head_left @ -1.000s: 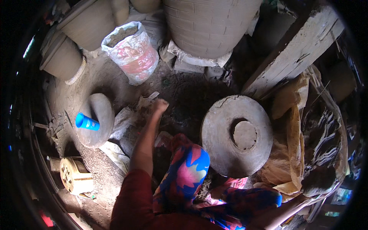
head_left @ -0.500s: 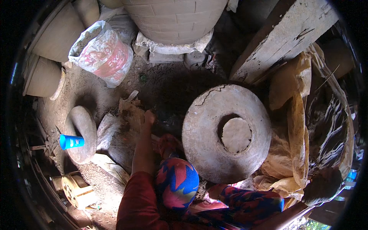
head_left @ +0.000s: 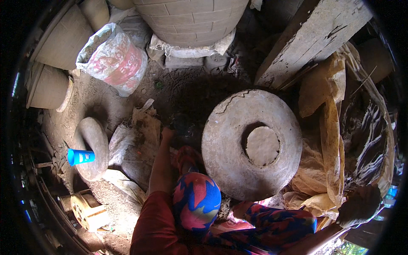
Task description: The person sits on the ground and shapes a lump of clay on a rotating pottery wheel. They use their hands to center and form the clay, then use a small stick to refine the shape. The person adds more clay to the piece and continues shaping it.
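My left hand (head_left: 168, 134) reaches down beside a dark patch of ground, next to a dirt-covered sack (head_left: 144, 127); shadow hides its fingers. Far to the right, my right hand (head_left: 349, 224) holds up a rough grey lump that looks like clay (head_left: 361, 205), beside crumpled brown plastic sheeting (head_left: 331, 144). The fingers under the lump are mostly covered. Between my arms stands a round grey turntable-like disc (head_left: 229, 161), with a flat round piece of clay (head_left: 263, 146) set in a ring at its middle. Neither hand touches the disc.
A large clay pot (head_left: 191, 21) stands at the back on a padded base. A wooden post (head_left: 312, 42) leans at far right. Leftward are a filled plastic sack (head_left: 114, 59), clay pots (head_left: 46, 87), a ring-shaped grey piece (head_left: 100, 146) and a blue cup (head_left: 80, 157).
My left hand has drawn back slightly toward me, along the sack's edge. My right hand stays out to the right with the lump. The view has shifted a little.
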Available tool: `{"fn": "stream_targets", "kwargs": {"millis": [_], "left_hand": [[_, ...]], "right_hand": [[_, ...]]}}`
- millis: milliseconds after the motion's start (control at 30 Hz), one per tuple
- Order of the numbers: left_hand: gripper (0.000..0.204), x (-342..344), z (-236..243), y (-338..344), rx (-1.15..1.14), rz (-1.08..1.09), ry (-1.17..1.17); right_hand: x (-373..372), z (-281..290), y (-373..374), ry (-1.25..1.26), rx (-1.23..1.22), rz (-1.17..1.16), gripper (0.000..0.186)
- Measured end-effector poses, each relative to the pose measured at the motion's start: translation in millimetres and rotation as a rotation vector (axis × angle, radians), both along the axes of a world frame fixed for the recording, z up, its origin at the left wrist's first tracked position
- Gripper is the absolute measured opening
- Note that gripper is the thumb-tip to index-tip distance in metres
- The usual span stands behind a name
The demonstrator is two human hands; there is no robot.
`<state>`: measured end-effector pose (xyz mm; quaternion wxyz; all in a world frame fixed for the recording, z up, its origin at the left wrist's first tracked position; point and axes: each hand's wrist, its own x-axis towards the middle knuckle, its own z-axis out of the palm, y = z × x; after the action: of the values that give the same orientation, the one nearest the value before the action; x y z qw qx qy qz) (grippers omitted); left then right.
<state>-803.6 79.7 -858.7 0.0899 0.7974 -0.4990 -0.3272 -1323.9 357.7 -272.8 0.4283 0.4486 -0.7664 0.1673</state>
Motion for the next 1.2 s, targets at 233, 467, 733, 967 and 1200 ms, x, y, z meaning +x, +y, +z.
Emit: {"fn": "stream_targets", "kwargs": {"millis": [233,467,733,967,1200], "left_hand": [[0.045,-21.9,70.0,3.5,0.061,0.017,0.018],[0.032,-50.4,245.4,1.6,-0.356,0.318,0.039],[0.063,-130.7,521.6,24.9,-0.585,-0.358,1.265],[0.075,-261.7,588.3,156.4,-0.397,-0.545,1.504],[0.053,-250.5,533.8,174.8,-0.380,-0.302,1.929]], "right_hand": [[-2.3,-16.7,-0.9,-0.319,-0.269,0.212,0.020],[26.2,6.4,-8.4,0.049,-0.112,0.254,0.015],[61.2,-17.3,-20.0,-1.244,-1.165,0.696,0.021],[138.8,9.8,-59.5,-1.319,-0.919,1.080,0.017],[165.8,-2.7,-60.8,-1.302,-0.240,1.459,0.057]]}}
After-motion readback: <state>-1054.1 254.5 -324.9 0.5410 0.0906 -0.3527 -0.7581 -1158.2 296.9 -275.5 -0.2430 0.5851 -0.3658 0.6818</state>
